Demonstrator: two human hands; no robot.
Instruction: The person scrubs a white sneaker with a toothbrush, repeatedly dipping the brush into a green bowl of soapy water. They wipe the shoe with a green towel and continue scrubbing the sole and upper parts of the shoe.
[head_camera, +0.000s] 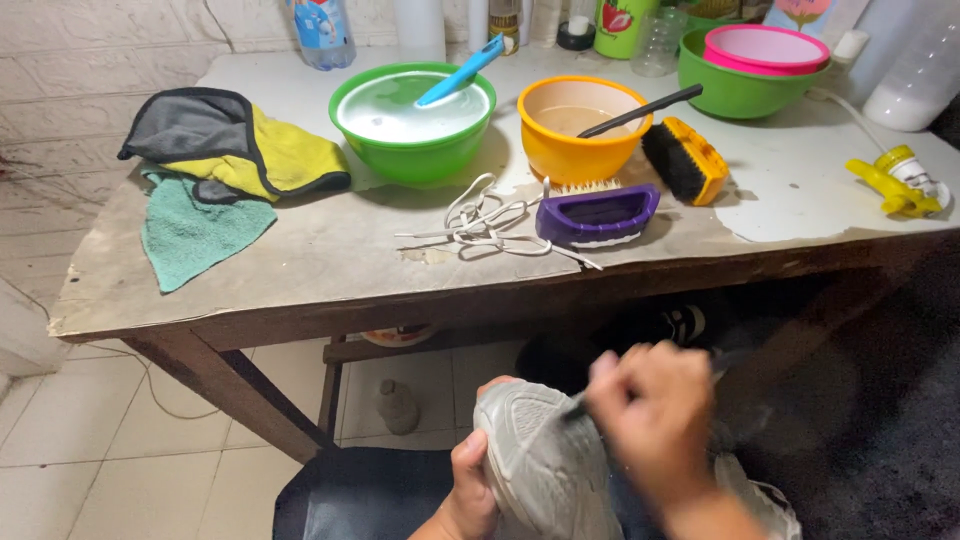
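Worn table (330, 270) holds green bowl (412, 118), orange bowl (572, 125), purple brush (597, 215), white laces (480, 222) | grey shoe (545, 465) sits sole-up over the lap, scuffed, pale | left hand (470, 490) clasps its side | right hand (655, 420), blurred, pinches a thin dark brush (578, 405) on the sole | scrubbing step, apparently; next stroke needs steady bracing

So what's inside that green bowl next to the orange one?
The green bowl holds a pale, milky liquid that fills much of it. A blue-handled tool leans on the rim with its head dipped in; the liquid hides that head, so its kind cannot be told.
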